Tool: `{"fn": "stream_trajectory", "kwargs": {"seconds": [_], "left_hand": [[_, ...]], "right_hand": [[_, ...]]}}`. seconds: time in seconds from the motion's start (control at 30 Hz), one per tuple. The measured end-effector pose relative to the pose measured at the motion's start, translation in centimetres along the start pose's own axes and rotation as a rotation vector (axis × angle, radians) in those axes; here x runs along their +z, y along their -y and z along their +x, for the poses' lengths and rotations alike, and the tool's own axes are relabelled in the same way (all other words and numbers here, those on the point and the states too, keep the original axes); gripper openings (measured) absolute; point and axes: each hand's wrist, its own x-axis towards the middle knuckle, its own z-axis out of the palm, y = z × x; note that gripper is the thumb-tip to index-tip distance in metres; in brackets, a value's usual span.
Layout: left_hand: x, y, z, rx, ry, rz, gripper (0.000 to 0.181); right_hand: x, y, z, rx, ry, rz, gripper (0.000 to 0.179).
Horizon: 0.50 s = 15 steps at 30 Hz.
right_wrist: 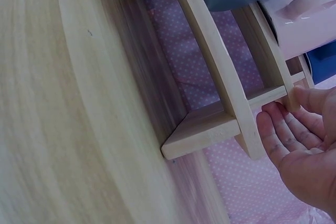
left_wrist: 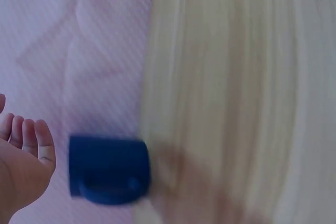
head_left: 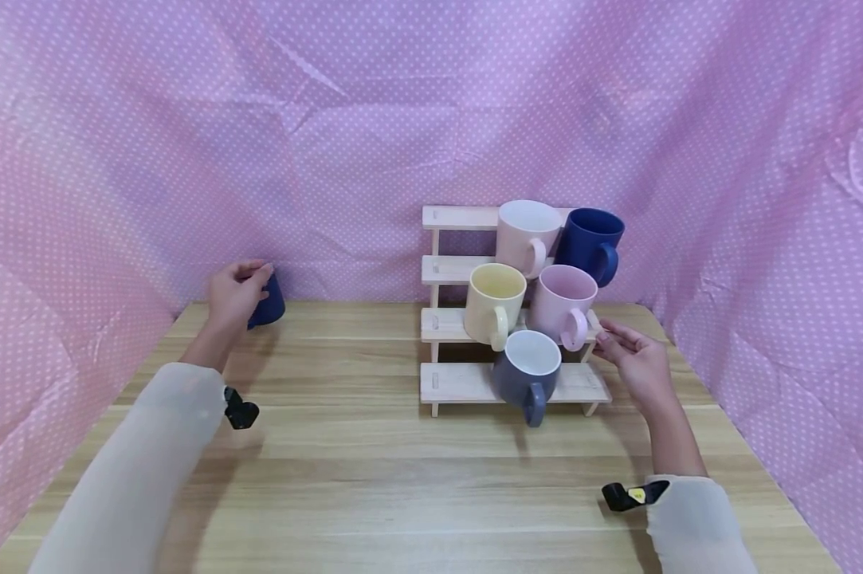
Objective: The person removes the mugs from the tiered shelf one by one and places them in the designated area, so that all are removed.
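Left hand (head_left: 237, 295): is hanging loosely curled, holding nothing, beside blue mug (head_left: 273, 304) near far-left corner of table (head_left: 345, 478)
Right hand (head_left: 639, 363): is pinching right edge of wooden rack (head_left: 463, 384)

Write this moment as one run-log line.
left hand: near off-rack navy mug; right hand: pinches tiered wooden rack; rack load: five mugs
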Motion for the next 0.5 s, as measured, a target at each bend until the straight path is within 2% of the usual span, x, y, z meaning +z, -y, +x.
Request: {"fn": "stream_trajectory", "kwargs": {"seconds": [0.13, 0.37, 0.5], "left_hand": [[1.9, -1.8, -0.2, 0.019, 0.044, -0.025, 0.040], [4.9, -4.6, -0.6, 0.118, 0.118, -0.041, 0.038], [6.7, -6.1, -0.9, 0.183, 0.152, -0.002, 0.036]], "right_hand": [[0.0, 0.0, 0.1, -0.001, -0.001, 0.006, 0.055], [0.0, -0.1, 0.2, -0.005, 0.000, 0.038, 0.055], [0.0, -0.2, 0.2, -0.010, -0.002, 0.045, 0.055]]}}
